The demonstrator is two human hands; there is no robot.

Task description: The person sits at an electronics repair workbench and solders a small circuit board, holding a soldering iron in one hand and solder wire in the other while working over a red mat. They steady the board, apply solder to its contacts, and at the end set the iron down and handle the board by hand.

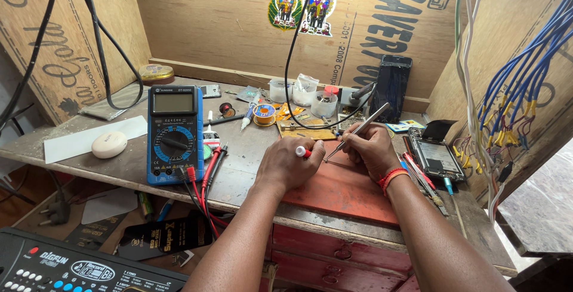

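Left hand (287, 164) gripping red-tipped tool (302, 152), right hand (370, 149) pinching tweezers (358, 130) at 2 o'clock over red table (334, 193); best kept braced, wrists down.

Single head cam, looks down and forward over the worktop (250, 161) from above the person's chest. Close range: forearms enter from 6 o'clock, left hand (286, 164) and right hand (370, 149) near frame centre. Plywood back wall (239, 23) spans 12 o'clock, side panels at 9 and 3. No second view, so no overlap.
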